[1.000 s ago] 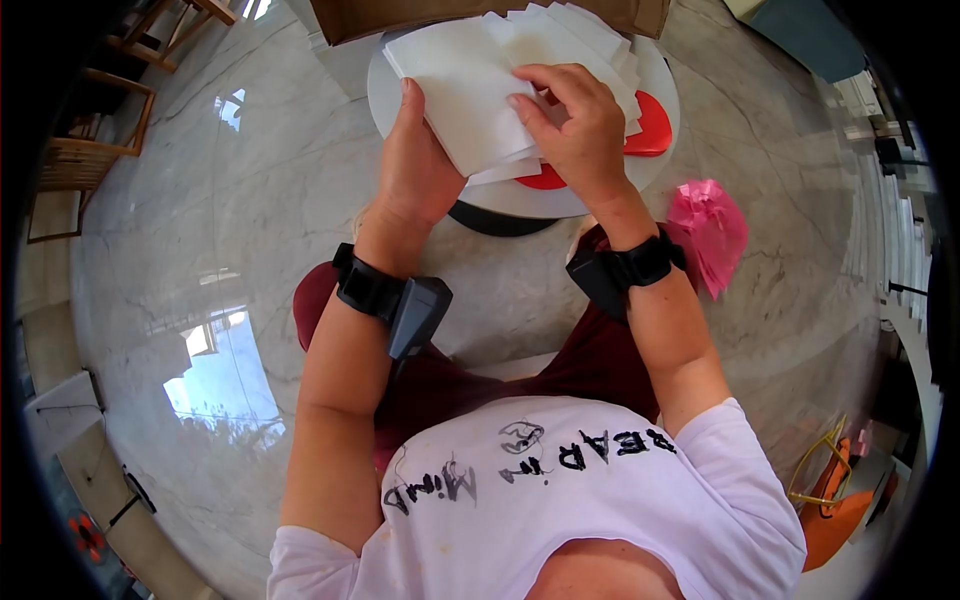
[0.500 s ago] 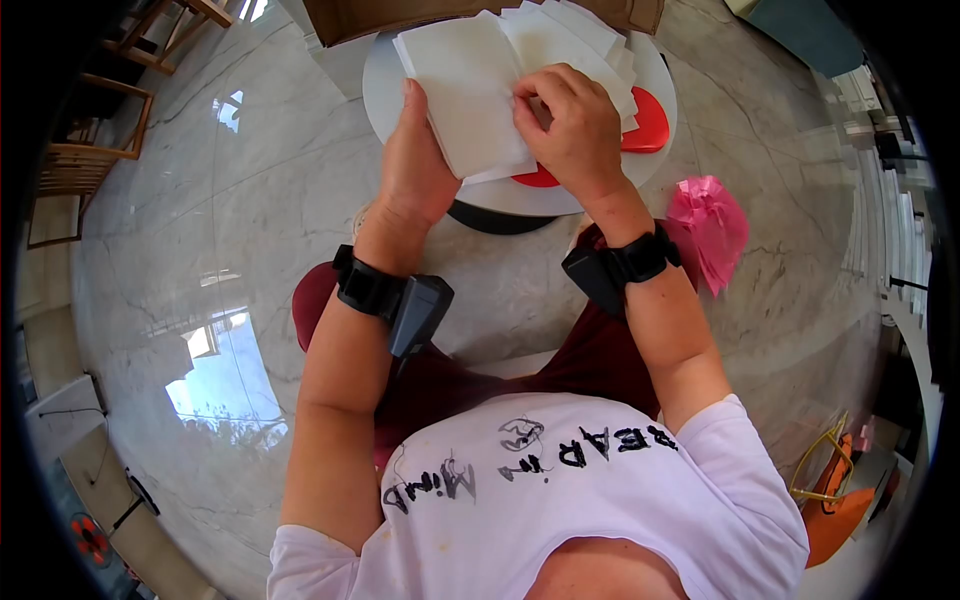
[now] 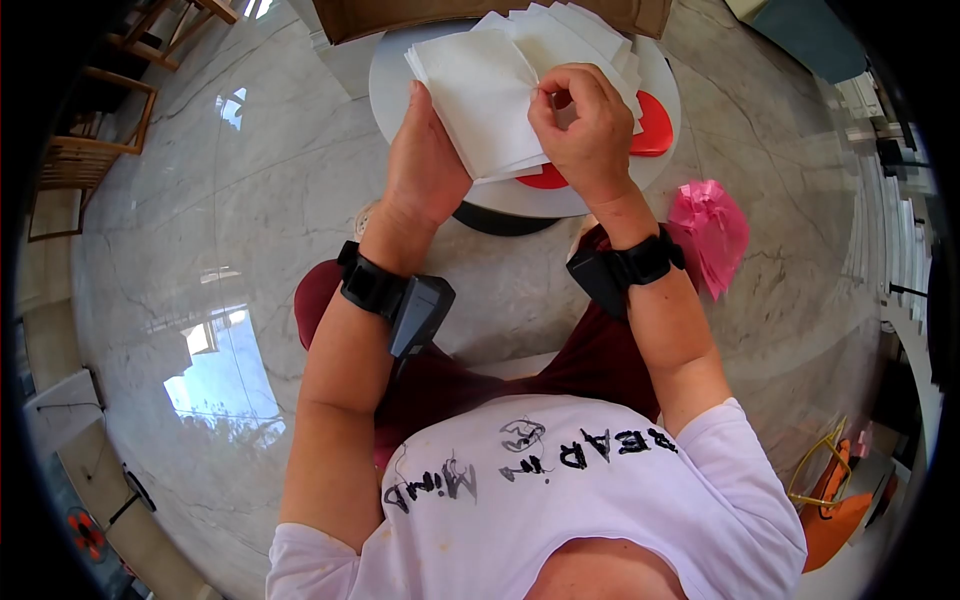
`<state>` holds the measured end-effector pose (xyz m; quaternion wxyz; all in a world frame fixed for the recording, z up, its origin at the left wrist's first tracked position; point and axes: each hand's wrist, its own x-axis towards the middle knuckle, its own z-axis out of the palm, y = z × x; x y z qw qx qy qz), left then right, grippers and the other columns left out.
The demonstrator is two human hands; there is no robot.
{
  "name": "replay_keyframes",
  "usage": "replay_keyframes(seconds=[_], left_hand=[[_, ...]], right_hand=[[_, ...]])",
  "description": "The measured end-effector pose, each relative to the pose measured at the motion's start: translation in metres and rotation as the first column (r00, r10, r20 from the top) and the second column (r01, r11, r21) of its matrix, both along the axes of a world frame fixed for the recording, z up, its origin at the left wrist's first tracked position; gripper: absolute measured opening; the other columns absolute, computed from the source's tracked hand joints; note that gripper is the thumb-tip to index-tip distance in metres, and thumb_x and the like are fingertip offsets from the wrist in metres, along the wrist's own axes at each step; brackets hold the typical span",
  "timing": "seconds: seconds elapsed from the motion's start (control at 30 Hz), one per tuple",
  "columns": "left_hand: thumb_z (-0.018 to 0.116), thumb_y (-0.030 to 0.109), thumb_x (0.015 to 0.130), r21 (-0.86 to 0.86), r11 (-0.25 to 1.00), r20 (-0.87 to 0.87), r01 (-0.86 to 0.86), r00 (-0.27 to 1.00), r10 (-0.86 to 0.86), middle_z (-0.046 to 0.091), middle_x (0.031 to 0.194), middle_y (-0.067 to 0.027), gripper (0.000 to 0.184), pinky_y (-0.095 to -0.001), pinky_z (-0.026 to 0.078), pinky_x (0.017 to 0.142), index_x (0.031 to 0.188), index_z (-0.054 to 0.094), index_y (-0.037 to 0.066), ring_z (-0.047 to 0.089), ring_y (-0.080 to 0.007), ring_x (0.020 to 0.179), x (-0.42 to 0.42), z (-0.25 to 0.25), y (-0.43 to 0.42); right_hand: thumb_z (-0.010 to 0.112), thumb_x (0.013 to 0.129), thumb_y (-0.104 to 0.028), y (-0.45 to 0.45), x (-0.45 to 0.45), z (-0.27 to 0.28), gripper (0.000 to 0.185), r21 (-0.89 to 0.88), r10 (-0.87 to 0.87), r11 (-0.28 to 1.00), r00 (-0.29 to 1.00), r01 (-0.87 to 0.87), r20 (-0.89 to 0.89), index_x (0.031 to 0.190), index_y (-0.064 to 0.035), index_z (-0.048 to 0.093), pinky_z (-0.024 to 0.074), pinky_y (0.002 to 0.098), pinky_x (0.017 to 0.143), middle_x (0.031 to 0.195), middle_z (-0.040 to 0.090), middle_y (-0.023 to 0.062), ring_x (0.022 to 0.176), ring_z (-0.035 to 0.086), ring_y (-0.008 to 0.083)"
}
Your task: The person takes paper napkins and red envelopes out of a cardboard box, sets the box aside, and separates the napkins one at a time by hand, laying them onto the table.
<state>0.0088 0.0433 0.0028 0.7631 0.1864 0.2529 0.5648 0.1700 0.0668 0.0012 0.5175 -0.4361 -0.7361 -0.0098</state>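
A stack of white, paper-like sheets (image 3: 475,105) is tilted over a small round table (image 3: 388,85). My left hand (image 3: 428,165) grips it along its left and lower side, thumb at the left edge and the other fingers hidden beneath. At the right edge, my right hand (image 3: 590,130) has thumb and forefinger pinched together on the margin of a white sheet. More white sheets (image 3: 575,40) lie fanned out behind that hand. Flat red objects (image 3: 652,125) show partly from under the sheets; their kind is unclear.
A brown cardboard box (image 3: 375,15) stands at the table's far side. On the marble floor to the right rests a pink plastic bag (image 3: 708,238). An orange bag (image 3: 838,530) lies further right, and wooden chairs (image 3: 95,165) are at the left.
Both hands and the stack have shifted slightly to the right. My right hand keeps its pinch at the stack's right edge.
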Motion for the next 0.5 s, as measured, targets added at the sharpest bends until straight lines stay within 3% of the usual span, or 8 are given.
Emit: replay_keyframes(seconds=[0.17,0.27,0.33,0.37,0.5], left_hand=[[0.028,0.032,0.101,-0.040,0.999,0.032,-0.003,0.999,0.004,0.047,0.136,-0.0105,0.047,-0.0416,0.034,0.107,0.135,0.040,0.003,0.045,-0.0265,0.125,-0.001,0.003,0.000],[0.034,0.026,0.099,-0.067,0.998,-0.015,-0.010,1.000,0.009,0.050,0.133,-0.0107,0.043,-0.0406,0.036,0.105,0.133,0.042,0.001,0.048,-0.0261,0.122,-0.001,0.003,-0.001],[0.037,0.025,0.097,-0.091,0.995,-0.042,-0.051,0.998,0.047,0.052,0.130,-0.0105,0.042,-0.0401,0.038,0.103,0.131,0.043,0.000,0.050,-0.0258,0.119,-0.001,-0.005,0.001],[0.038,0.026,0.097,-0.097,0.988,-0.077,-0.122,0.990,0.114,0.053,0.128,-0.0102,0.042,-0.0400,0.038,0.102,0.129,0.044,0.000,0.051,-0.0258,0.118,-0.002,-0.010,0.003],[0.042,0.028,0.096,-0.069,0.906,-0.178,-0.417,0.899,0.400,0.054,0.125,-0.0096,0.041,-0.0401,0.040,0.100,0.126,0.046,0.000,0.052,-0.0262,0.115,-0.014,-0.014,0.010]], right_hand=[[0.064,0.078,-0.006,-0.001,-0.003,-0.001,0.011,-0.111,0.011,0.993,0.982,-0.032,-0.190,0.086,-0.0077,0.057,0.0492,0.0318,0.060,0.081,0.063,0.0038,0.061,0.060,0.0218],[0.063,0.081,-0.007,-0.002,-0.002,0.000,0.013,-0.124,0.012,0.992,0.986,-0.033,-0.168,0.091,-0.0063,0.056,0.0496,0.0314,0.060,0.083,0.064,0.0049,0.063,0.060,0.0224],[0.062,0.081,-0.006,0.003,0.001,-0.001,0.013,0.021,-0.001,1.000,0.995,0.003,-0.104,0.092,-0.0058,0.055,0.0491,0.0309,0.059,0.083,0.064,0.0050,0.064,0.060,0.0218],[0.062,0.082,-0.006,0.006,0.003,-0.002,0.013,0.094,-0.011,0.995,0.997,0.018,-0.073,0.093,-0.0056,0.055,0.0489,0.0307,0.058,0.084,0.064,0.0050,0.064,0.060,0.0215],[0.062,0.082,-0.008,0.011,0.016,0.002,0.011,0.092,-0.059,0.992,0.960,0.087,-0.275,0.090,-0.0054,0.054,0.0474,0.0323,0.059,0.083,0.062,0.0050,0.065,0.059,0.0225]])
